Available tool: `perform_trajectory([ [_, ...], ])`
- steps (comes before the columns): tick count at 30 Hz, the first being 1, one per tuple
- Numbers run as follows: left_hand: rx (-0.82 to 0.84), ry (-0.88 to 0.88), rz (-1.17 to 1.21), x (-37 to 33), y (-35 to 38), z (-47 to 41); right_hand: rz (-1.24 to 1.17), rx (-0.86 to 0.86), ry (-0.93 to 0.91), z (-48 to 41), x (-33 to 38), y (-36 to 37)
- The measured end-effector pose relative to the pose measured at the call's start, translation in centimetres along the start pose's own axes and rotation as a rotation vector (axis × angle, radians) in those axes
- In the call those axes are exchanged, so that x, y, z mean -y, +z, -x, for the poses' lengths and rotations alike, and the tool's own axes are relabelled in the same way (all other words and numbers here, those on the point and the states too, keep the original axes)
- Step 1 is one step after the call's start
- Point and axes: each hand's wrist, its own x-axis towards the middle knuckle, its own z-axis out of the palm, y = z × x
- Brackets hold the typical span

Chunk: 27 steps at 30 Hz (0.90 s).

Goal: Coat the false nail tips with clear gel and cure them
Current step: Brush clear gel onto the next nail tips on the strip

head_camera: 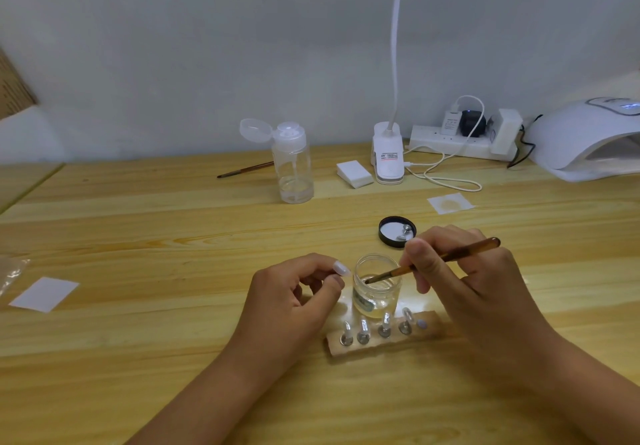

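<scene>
Four clear nail tips stood on metal pegs in a wooden block on the grained desk. The right hand pinched an amber brush, bristles inside the round glass gel jar; the left hand pinched a glossy white nail tip beside it.

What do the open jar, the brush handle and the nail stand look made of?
Jar: clear glass or plastic, glossy; liquid shows through.
Brush handle: amber, translucent, likely plastic.
Stand: pale wood by its grain, holding metal-looking pegs.
</scene>
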Motion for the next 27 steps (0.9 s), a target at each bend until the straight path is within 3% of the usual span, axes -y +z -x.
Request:
perform_trajectory([
  [7, 0.003, 0.013, 0.02, 0.0, 0.0, 0.1, -0.026, -0.062, -0.027, 0.0, -0.1, -0.2],
  [13, 0.001, 0.049, 0.042, -0.1, -0.1, 0.1, -0.279, -0.184, -0.014, -0.5, 0.2, -1.0],
  [18, -0.013, 0.094, 0.049, -0.1, -0.1, 0.1, -0.453, -0.182, 0.006, -0.4, 1.0, -1.1],
  [27, -0.011, 0.074, 0.089, 0.2, -0.4, 0.0, -0.377, -0.191, -0.136, 1.0, 2.7, -0.3],
])
